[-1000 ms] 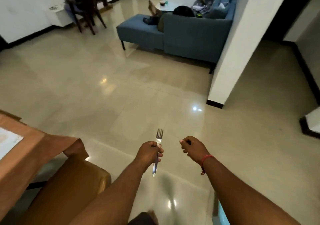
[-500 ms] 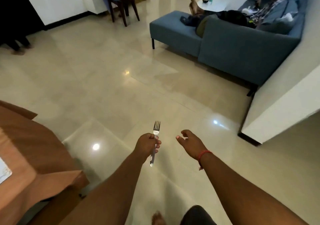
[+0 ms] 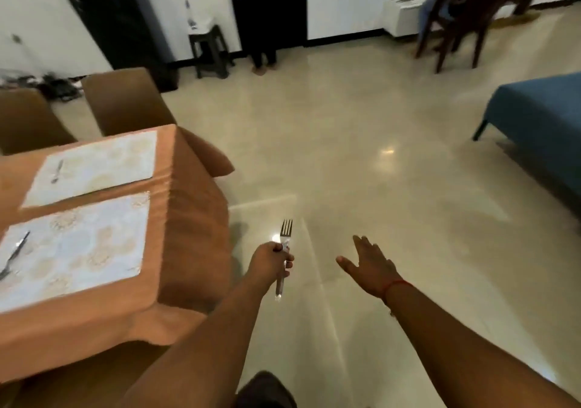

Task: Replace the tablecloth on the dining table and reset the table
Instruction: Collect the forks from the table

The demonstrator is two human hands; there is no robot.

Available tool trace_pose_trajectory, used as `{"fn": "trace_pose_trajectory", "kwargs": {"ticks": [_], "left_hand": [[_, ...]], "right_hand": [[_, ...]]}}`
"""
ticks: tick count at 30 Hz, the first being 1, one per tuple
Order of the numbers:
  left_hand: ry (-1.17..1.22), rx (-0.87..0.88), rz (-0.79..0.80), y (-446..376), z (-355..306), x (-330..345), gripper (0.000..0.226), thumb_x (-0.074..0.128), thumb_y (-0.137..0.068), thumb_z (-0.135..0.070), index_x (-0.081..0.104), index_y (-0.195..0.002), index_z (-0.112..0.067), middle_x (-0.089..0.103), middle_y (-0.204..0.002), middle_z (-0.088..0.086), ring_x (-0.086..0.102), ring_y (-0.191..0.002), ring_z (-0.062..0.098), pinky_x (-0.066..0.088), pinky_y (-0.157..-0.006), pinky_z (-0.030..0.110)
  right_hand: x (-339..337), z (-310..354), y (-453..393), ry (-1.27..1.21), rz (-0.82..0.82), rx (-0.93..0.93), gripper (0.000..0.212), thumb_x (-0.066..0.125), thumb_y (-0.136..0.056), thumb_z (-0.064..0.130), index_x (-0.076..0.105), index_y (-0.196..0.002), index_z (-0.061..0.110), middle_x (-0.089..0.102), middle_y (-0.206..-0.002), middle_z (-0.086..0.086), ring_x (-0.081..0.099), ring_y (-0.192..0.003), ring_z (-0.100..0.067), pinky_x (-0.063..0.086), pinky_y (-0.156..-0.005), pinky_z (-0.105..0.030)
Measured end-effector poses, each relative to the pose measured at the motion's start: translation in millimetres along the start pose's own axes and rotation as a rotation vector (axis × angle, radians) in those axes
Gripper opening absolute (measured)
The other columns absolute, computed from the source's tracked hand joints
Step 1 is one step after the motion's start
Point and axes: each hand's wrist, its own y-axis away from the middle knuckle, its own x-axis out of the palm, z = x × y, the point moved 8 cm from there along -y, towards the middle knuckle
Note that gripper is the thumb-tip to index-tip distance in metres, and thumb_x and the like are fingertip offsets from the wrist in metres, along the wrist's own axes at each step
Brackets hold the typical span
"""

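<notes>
My left hand [image 3: 271, 260] grips a steel fork [image 3: 284, 250] upright, tines up, over the floor just right of the dining table. An orange-brown tablecloth [image 3: 188, 225] covers the table at the left. Two pale placemats lie on it: a near placemat [image 3: 72, 250] with a piece of cutlery [image 3: 14, 255] at its left, and a far placemat [image 3: 100, 165] with a small utensil [image 3: 57, 171]. My right hand [image 3: 369, 266], with a red thread at the wrist, hovers open with fingers spread, holding nothing.
Brown padded chairs [image 3: 125, 99] stand behind the table. A dark stool [image 3: 209, 49] and a standing person's legs [image 3: 261, 30] are at the back wall. A wooden chair [image 3: 456, 18] is at the far right, a blue sofa [image 3: 540, 115] at the right edge. Glossy tiled floor lies ahead.
The view has swung left, bringing the table and its placemats into sight. My right hand has opened from curled to spread fingers. The left hand keeps its hold on the fork.
</notes>
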Motion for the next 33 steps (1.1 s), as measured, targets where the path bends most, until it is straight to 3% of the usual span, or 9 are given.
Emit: {"fn": "trace_pose_trajectory", "kwargs": {"ticks": [3, 8, 14, 16, 18, 20, 23, 28, 33], "left_hand": [[0.054, 0.013, -0.063, -23.4, -15.1, -42.5, 0.011, 0.049, -0.096, -0.001, 0.053, -0.088, -0.008, 0.059, -0.071, 0.010, 0.051, -0.055, 0.019, 0.043, -0.051, 0.026], [0.180, 0.042, -0.241, -73.3, -32.4, -135.3, 0.019, 0.038, -0.095, 0.005, 0.047, -0.088, -0.010, 0.056, -0.073, 0.010, 0.049, -0.051, 0.014, 0.041, -0.048, 0.026], [0.272, -0.093, -0.476, -107.2, -5.7, -278.8, 0.014, 0.053, -0.090, -0.004, 0.062, -0.082, -0.011, 0.067, -0.073, 0.007, 0.062, -0.063, 0.020, 0.053, -0.065, 0.036], [0.343, -0.087, -0.592, -114.0, -1.5, -333.2, 0.018, 0.051, -0.087, 0.001, 0.062, -0.076, -0.010, 0.067, -0.071, 0.011, 0.061, -0.061, 0.023, 0.052, -0.061, 0.038], [0.427, -0.128, -0.651, -115.6, 9.9, -377.3, 0.021, 0.047, -0.087, 0.006, 0.057, -0.074, -0.008, 0.063, -0.071, 0.018, 0.056, -0.060, 0.027, 0.045, -0.055, 0.038], [0.564, -0.180, -0.688, -114.3, 22.5, -410.1, 0.021, 0.045, -0.089, 0.007, 0.054, -0.079, -0.009, 0.057, -0.073, 0.018, 0.049, -0.061, 0.025, 0.038, -0.056, 0.035], [0.687, -0.184, -0.768, -110.7, 34.9, -459.2, 0.014, 0.047, -0.091, 0.003, 0.056, -0.087, -0.007, 0.056, -0.075, 0.013, 0.047, -0.060, 0.022, 0.037, -0.056, 0.033], [0.828, -0.251, -0.987, -87.6, 79.0, -528.3, 0.011, 0.053, -0.095, -0.003, 0.055, -0.085, -0.008, 0.059, -0.077, 0.014, 0.052, -0.062, 0.023, 0.043, -0.058, 0.033], [1.012, -0.349, -1.239, -43.0, 114.9, -548.9, 0.009, 0.049, -0.097, 0.002, 0.056, -0.093, -0.003, 0.061, -0.081, 0.016, 0.053, -0.066, 0.024, 0.043, -0.061, 0.037]], "right_hand": [[6.0, 60.8, -57.8, 0.046, 0.092, -0.118, 0.088, 0.034, -0.091, 0.075, 0.006, -0.159, 0.027, 0.002, -0.167, 0.000, 0.006, -0.153, -0.024, 0.015, -0.120, -0.056], [37.4, 178.3, -143.9, 0.196, 0.189, -0.285, 0.085, 0.033, -0.093, 0.072, 0.003, -0.159, 0.028, 0.000, -0.167, 0.002, 0.004, -0.153, -0.023, 0.013, -0.121, -0.054], [102.3, 314.5, -211.9, 0.371, 0.310, -0.441, 0.082, 0.034, -0.094, 0.070, 0.006, -0.158, 0.026, 0.004, -0.167, 0.000, 0.008, -0.153, -0.023, 0.018, -0.119, -0.055], [121.5, 371.3, -230.9, 0.363, 0.316, -0.510, 0.080, 0.038, -0.094, 0.067, 0.013, -0.157, 0.023, 0.014, -0.165, -0.003, 0.016, -0.150, -0.024, 0.023, -0.117, -0.054], [149.6, 424.8, -234.5, 0.379, 0.372, -0.577, 0.077, 0.042, -0.095, 0.063, 0.020, -0.155, 0.022, 0.026, -0.160, -0.004, 0.026, -0.146, -0.026, 0.028, -0.114, -0.053], [184.4, 468.3, -237.0, 0.460, 0.441, -0.659, 0.079, 0.041, -0.091, 0.066, 0.020, -0.155, 0.025, 0.024, -0.161, -0.003, 0.028, -0.146, -0.027, 0.029, -0.114, -0.054], [238.1, 535.1, -250.9, 0.587, 0.534, -0.775, 0.087, 0.032, -0.086, 0.074, 0.019, -0.156, 0.024, 0.011, -0.165, -0.004, 0.016, -0.150, -0.029, 0.023, -0.118, -0.052], [321.2, 641.5, -250.0, 0.713, 0.657, -1.039, 0.085, 0.033, -0.094, 0.071, 0.006, -0.159, 0.022, 0.004, -0.167, -0.001, 0.008, -0.153, -0.024, 0.016, -0.121, -0.050], [410.3, 736.3, -225.6, 0.838, 0.718, -1.342, 0.073, 0.045, -0.098, 0.054, 0.023, -0.155, 0.014, 0.028, -0.160, -0.010, 0.029, -0.146, -0.030, 0.032, -0.115, -0.048]]}}
